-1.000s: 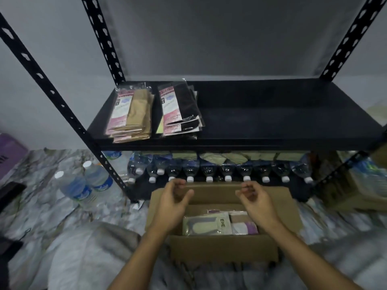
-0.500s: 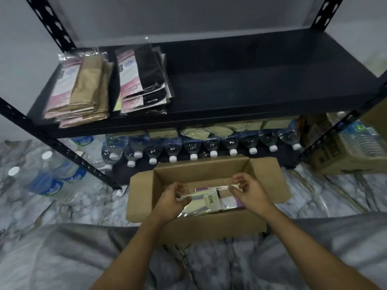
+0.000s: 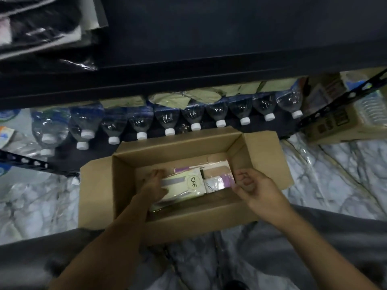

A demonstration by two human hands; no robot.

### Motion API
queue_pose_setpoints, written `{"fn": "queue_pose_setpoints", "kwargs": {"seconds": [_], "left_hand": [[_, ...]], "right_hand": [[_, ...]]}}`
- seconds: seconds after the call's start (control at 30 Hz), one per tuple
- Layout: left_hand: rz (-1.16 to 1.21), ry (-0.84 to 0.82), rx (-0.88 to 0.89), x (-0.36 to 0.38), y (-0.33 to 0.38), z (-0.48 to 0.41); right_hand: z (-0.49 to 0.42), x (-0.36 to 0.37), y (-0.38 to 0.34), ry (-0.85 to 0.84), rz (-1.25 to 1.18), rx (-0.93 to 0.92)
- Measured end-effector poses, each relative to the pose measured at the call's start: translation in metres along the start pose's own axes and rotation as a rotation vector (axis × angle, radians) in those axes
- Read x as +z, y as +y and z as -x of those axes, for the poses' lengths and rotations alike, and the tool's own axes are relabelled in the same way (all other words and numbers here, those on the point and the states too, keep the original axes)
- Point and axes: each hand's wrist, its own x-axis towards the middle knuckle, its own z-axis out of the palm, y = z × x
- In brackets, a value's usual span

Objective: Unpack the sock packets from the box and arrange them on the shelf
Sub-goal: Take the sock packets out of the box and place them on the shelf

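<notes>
This looks like a stockroom, the back of a small shop or a storage corner, not a living space. A black metal shelf (image 3: 230, 49) on slotted angle-iron uprights (image 3: 343, 98) carries flat sock packets (image 3: 41, 28) stacked in their clear wrappers. Beneath it lie plastic-wrapped water bottles (image 3: 167, 120) in a long row, caps outward. An open cardboard box (image 3: 96, 195) sits on the marble-patterned floor (image 3: 324, 185) with more wrapped packets (image 3: 188, 185) inside, and another printed carton (image 3: 330, 128) stands off to the right beside the rack.

Sock packets (image 3: 184, 185) in box (image 3: 98, 185) (before shelf (image 3: 209, 59)).
</notes>
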Motion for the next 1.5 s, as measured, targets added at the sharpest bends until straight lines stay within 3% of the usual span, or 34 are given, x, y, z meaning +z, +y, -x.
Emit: {"fn": "queue_pose_setpoints", "kwargs": {"seconds": [0.13, 0.23, 0.5, 0.67, 1.0, 1.23, 1.37, 1.5], "left_hand": [[-0.209, -0.011, -0.028, 0.004, -0.004, -0.016], [-0.209, -0.031, -0.028, 0.004, -0.003, -0.018], [0.141, -0.112, -0.053, -0.009, -0.002, -0.001], [0.329, -0.080, -0.026, -0.029, 0.007, 0.027], [0.277, 0.310, 0.119, -0.123, 0.041, 0.147], [0.313, 0.565, 0.115, -0.166, 0.029, 0.266], [0.356, 0.627, 0.086, -0.171, 0.024, 0.294], [0.332, 0.584, 0.087, -0.171, 0.021, 0.294]], "right_hand": [[-0.001, 0.004, -0.004, -0.012, 0.034, -0.041], [-0.005, 0.007, -0.010, 0.001, 0.012, -0.070], [-0.008, 0.010, -0.020, 0.034, -0.068, -0.067], [-0.010, 0.008, -0.031, 0.023, -0.082, -0.078], [-0.007, -0.011, -0.060, 0.093, -0.137, -0.190], [0.003, -0.005, -0.068, 0.048, -0.154, -0.188], [0.010, -0.001, -0.065, 0.034, -0.073, -0.213], [0.011, 0.003, -0.050, -0.008, 0.064, -0.210]]}}
